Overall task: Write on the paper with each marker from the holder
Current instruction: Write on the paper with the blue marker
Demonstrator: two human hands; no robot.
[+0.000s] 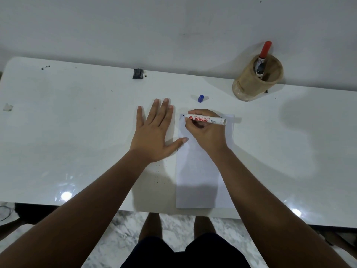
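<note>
A white sheet of paper (197, 176) lies lengthwise on the white table (77, 122). My right hand (206, 132) grips an uncapped blue marker (207, 120), its tip touching the paper's top left corner. My left hand (154, 132) lies flat and spread on the table, its thumb on the paper's left edge. The marker's blue cap (201, 98) rests on the table just beyond the paper. A tan round holder (255, 82) stands at the back right with a red-capped marker (263, 55) and a dark-capped one (259, 69) inside.
A small black object (138, 73) sits at the table's back edge by the wall. Dark specks (45, 67) dot the back left. A scrap of tape (7, 107) clings near the left edge. My legs and the marble floor (173, 229) show below the front edge.
</note>
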